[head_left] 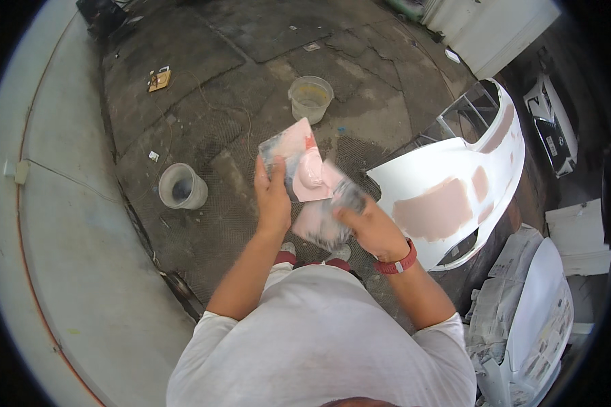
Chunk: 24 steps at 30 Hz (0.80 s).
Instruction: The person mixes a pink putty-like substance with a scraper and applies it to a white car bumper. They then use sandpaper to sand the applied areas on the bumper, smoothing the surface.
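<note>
My left hand (273, 203) grips a flat mixing board (286, 144) by its near edge, thumb on top. Pink filler putty (311, 169) sits in a mound on its right side, with a redder streak above, and grey smears mark the left. In my right hand (375, 229), thumb on its face, is a flat putty spreader (312, 222), coated pink and grey and blurred by motion. The spreader is close against the board's lower right corner; whether they touch I cannot tell. To the right stands a white car bumper (455, 159) with dull pink putty patches (433, 209).
Two pale buckets stand on the dark floor, one ahead (310, 100) and one left (183, 186). A metal frame (458, 119) shows behind the bumper. Paper-covered body parts (506, 298) lie at lower right. A wall (81, 203) runs along the left; a thin cord (214, 107) crosses the floor.
</note>
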Each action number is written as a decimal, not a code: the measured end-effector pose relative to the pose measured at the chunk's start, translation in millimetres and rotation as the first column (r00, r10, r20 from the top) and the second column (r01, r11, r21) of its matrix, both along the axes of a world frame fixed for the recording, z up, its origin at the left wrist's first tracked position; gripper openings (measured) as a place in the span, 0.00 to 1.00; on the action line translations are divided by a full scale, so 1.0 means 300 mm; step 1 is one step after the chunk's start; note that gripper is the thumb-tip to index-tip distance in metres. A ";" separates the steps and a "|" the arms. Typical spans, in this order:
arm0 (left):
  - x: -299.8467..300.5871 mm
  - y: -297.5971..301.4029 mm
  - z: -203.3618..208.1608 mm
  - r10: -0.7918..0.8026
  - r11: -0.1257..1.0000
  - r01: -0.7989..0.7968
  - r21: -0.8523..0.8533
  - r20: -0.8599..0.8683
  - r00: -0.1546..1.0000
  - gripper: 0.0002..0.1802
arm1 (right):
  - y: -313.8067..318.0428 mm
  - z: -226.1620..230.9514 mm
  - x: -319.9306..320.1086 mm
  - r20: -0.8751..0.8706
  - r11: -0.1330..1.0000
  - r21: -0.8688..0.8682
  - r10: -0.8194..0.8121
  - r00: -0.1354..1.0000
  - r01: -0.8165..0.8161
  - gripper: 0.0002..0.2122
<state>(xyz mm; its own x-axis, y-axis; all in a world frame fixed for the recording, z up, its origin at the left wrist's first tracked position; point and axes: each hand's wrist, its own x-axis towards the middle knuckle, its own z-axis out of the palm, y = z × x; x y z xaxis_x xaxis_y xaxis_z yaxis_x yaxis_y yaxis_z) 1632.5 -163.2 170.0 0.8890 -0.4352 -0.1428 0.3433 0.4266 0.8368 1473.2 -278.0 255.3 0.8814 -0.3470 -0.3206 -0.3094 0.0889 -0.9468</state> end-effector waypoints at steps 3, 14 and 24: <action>0.014 0.013 0.018 0.058 0.986 -0.076 -0.148 -0.125 0.990 0.29 | -0.107 -0.085 -0.045 -0.112 0.925 -0.336 0.149 0.983 -0.178 0.25; -0.011 0.085 0.014 -0.625 0.749 0.432 -0.503 -0.317 0.714 0.28 | -0.237 -0.205 -0.096 0.140 0.969 0.230 -0.124 0.982 0.090 0.26; -0.017 0.080 0.067 -0.303 0.931 0.232 0.280 0.242 0.922 0.34 | 0.039 0.017 0.088 -0.019 0.032 -0.999 0.186 0.982 -0.025 0.34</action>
<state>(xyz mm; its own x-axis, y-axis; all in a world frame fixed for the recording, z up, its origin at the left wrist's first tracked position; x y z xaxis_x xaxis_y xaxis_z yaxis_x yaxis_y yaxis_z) 1627.3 -139.4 190.0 0.7626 -0.6456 -0.0392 0.1559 0.1246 0.9799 1499.5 -266.4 260.5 0.9339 -0.1621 0.3188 -0.1308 -0.9845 -0.1172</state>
